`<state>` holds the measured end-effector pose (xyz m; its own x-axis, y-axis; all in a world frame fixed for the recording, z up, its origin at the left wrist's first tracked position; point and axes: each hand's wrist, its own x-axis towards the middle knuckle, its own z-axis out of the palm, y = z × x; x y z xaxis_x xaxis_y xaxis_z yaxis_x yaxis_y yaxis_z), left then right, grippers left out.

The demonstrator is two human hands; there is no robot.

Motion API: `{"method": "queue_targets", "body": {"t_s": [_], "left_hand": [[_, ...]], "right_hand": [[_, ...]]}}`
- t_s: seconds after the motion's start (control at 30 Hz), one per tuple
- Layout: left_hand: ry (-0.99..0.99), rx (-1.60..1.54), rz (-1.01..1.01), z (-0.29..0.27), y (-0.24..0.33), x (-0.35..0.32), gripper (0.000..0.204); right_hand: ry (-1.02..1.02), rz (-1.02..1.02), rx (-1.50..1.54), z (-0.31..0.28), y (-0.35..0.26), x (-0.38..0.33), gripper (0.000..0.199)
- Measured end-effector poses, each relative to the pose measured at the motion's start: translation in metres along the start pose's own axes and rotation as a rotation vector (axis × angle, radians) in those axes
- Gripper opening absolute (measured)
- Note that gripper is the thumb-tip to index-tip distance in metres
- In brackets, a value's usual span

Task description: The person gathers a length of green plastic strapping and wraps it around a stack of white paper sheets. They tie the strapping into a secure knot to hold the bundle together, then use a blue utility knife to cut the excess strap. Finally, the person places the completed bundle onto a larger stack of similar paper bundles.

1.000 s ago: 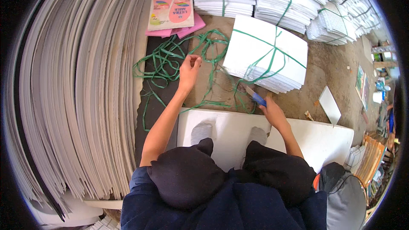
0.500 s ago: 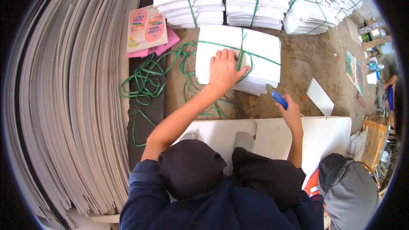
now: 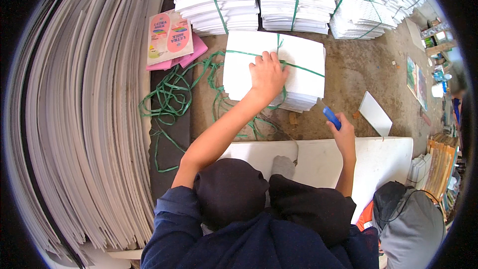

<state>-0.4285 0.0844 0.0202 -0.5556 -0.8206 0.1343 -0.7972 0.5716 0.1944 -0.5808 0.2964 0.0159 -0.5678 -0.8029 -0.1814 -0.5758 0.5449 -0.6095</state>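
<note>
A stack of white sheets (image 3: 244, 72) lies on the floor in front of me, bound crosswise with flat green plastic strapping (image 3: 304, 68). My left hand (image 3: 269, 75) rests on top where the straps cross, its fingers bent over the strap; a loose end shows below the hand. In my right hand (image 3: 344, 134) is a blue-handled knife (image 3: 331, 118), its blade pointing up and left, close to the stack's near right corner but apart from it.
Tangled green strapping (image 3: 172, 94) lies left of the stack, beside pink packaging sheets (image 3: 169, 40). Tall stacked boards (image 3: 84, 119) line the left. More tied white stacks (image 3: 298, 0) stand behind. A small white panel (image 3: 375, 114) lies right; a white slab (image 3: 373, 162) is near me.
My left hand has shifted up over the strap crossing, and its thumb has come in closer to the fingers. The knife has moved slightly right and down with my right hand.
</note>
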Motion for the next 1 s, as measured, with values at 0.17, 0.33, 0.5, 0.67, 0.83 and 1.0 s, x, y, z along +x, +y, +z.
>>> {"method": "queue_targets", "body": {"t_s": [0.17,0.33,0.5,0.67,0.83,1.0], "left_hand": [[0.039,-0.277,0.053,0.008,-0.024,-0.007,0.023],[-0.146,-0.424,0.017,-0.007,-0.044,-0.017,0.025],[-0.030,-0.314,0.066,-0.012,-0.042,-0.032,0.029],[0.020,-0.301,-0.039,-0.008,-0.040,-0.034,0.026],[0.089,-0.296,0.056,0.000,-0.047,-0.031,0.022],[0.155,-0.532,0.082,-0.002,-0.044,-0.030,0.017]], "right_hand": [[-0.014,-0.006,0.013,-0.006,-0.002,-0.004,0.025],[-0.042,0.060,-0.026,-0.017,-0.011,-0.006,0.026],[-0.001,0.042,-0.006,-0.019,-0.015,-0.009,0.025],[0.001,0.042,0.011,-0.028,-0.024,-0.008,0.025],[-0.029,-0.104,0.120,-0.010,-0.038,0.000,0.024],[-0.192,-0.114,0.321,0.021,-0.051,0.008,0.024]]}}
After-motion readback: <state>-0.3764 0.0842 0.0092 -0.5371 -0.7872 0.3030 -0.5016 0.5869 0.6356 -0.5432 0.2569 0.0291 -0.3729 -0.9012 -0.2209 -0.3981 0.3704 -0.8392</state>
